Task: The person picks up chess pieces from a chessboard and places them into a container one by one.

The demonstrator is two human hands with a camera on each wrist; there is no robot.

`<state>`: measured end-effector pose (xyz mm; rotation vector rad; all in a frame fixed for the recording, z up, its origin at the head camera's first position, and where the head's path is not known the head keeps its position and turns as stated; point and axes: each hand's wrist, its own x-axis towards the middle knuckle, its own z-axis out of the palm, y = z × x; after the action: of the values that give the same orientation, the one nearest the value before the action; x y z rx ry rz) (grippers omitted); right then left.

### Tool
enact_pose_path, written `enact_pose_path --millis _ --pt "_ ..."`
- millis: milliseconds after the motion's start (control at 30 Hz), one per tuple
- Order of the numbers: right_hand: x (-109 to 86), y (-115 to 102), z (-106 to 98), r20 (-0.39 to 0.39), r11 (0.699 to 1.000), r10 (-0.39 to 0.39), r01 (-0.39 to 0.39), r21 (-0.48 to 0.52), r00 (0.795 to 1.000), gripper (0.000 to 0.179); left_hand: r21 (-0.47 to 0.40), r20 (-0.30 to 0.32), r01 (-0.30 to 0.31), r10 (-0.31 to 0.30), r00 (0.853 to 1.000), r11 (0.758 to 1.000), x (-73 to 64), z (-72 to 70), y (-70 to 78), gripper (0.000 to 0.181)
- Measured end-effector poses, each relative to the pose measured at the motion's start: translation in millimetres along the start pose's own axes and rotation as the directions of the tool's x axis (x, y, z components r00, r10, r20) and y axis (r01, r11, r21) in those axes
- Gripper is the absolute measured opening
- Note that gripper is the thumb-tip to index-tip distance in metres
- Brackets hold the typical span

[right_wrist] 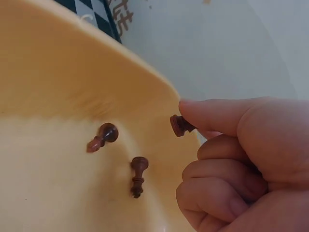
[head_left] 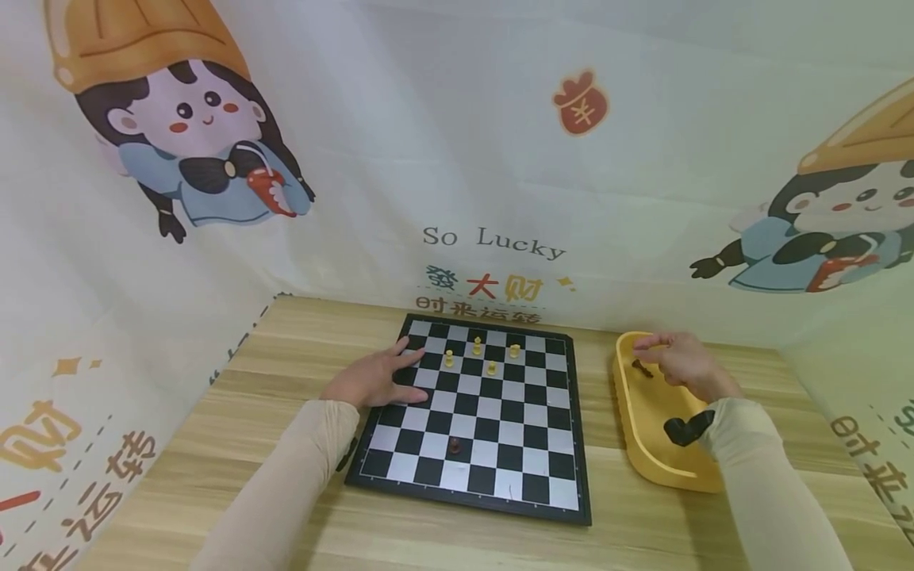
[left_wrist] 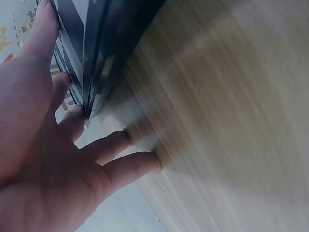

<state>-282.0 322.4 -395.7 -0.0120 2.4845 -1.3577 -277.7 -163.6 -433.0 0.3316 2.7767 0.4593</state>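
My left hand (head_left: pixel 371 381) rests with spread, straight fingers on the left edge of a black-and-white chessboard (head_left: pixel 523 414). In the left wrist view, the thumb lies over the board's edge and two fingers reach to the wooden surface. Over the far end of a yellow tray (head_left: pixel 631 436), my right hand (head_left: pixel 687 366) pinches a dark brown chess piece (right_wrist: pixel 178 126) between thumb and finger; only its base shows. Two more brown pieces, one (right_wrist: pixel 103 137) and another (right_wrist: pixel 138 175), lie on their sides in the tray. One dark reddish piece (head_left: pixel 455 446) stands on the board's near half.
Several yellow chess pieces (head_left: pixel 491 369) stand on the board's far half. The wooden table (head_left: pixel 250 381) extends left of the board and between board and tray. A printed cloth (head_left: pixel 443 159) hangs behind the table and along its sides.
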Motion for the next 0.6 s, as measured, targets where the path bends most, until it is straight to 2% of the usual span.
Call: enact_pose_path --millis 433,600 --pt "5.1 11.4 3.2 0.011 0.999 0.035 -0.035 -0.002 0.999 0.037 0.008 -0.007 -0.005 0.005 1.000 1.000 0.9 0.7 -0.5 0.089" --pt "6.0 15.9 6.5 0.012 0.998 0.053 -0.052 -0.037 0.999 0.038 0.008 -0.007 -0.007 0.007 1.000 1.000 0.3 1.1 -1.1 0.089"
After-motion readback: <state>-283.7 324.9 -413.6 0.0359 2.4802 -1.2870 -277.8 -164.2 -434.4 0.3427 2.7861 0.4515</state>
